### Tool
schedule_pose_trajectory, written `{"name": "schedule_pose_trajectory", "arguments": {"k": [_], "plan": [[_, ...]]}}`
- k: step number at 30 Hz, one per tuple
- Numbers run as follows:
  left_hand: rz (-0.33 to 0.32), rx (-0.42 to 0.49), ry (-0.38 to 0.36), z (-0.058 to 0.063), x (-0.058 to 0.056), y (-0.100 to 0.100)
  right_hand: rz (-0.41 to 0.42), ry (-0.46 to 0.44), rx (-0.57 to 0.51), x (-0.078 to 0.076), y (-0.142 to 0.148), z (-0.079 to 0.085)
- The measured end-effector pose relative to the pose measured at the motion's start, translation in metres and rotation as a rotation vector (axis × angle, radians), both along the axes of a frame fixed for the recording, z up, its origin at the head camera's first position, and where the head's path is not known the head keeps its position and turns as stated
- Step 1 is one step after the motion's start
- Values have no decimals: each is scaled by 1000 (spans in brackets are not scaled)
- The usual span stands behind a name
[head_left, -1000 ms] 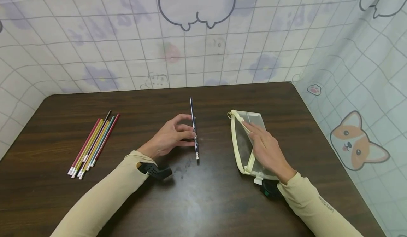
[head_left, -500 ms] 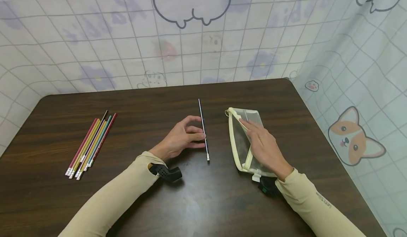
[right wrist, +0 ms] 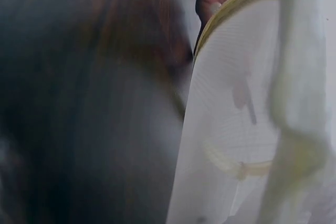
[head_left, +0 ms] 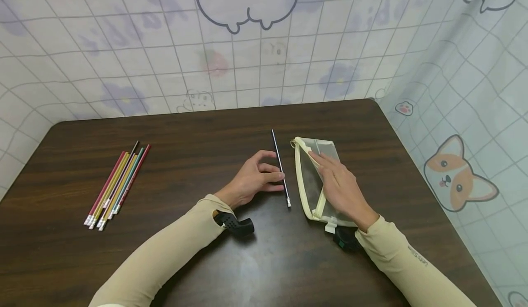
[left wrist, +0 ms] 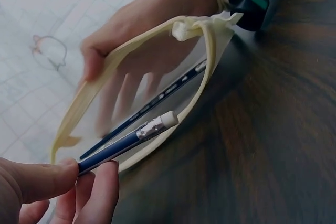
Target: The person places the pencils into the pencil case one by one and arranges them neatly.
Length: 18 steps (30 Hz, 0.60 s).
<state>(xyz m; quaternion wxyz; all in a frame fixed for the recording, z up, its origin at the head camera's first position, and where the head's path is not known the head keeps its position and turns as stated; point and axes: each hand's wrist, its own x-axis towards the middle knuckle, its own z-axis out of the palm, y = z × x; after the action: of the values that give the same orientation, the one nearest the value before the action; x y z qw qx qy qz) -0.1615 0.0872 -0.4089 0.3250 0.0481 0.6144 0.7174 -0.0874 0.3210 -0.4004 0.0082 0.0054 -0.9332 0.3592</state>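
Observation:
A dark blue pencil (head_left: 275, 144) with a white eraser end is pinched between the thumb and fingers of my left hand (head_left: 255, 180). It stands just left of the zip pencil pouch (head_left: 301, 174), which has a cream rim and see-through mesh sides. In the left wrist view the eraser end (left wrist: 169, 119) points toward the pouch's gaping mouth. Another dark blue pencil (left wrist: 173, 88) shows within the pouch's outline. My right hand (head_left: 342, 188) grips the pouch's right side, one digit over the rim and the others seen behind the mesh.
Several coloured pencils (head_left: 117, 185) lie side by side at the left of the dark brown table (head_left: 198, 142). A grid-patterned curtain (head_left: 165, 68) hangs behind the table and along its right side. The right wrist view is mostly blurred mesh.
My left hand has moved right with the pencil, bringing it close to the pouch's mouth. The right hand and the pouch stay almost where they were. The loose pencils have not moved.

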Motion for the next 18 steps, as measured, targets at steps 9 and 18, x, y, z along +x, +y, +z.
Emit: {"name": "schedule_pose_trajectory", "arguments": {"k": [9,18], "plan": [[-34,0,-16,1,7,20,-1,-1,17,0,-1,2],[-63,-25,-13,2,11,31,-5,-2,-7,2,-1,4]]}}
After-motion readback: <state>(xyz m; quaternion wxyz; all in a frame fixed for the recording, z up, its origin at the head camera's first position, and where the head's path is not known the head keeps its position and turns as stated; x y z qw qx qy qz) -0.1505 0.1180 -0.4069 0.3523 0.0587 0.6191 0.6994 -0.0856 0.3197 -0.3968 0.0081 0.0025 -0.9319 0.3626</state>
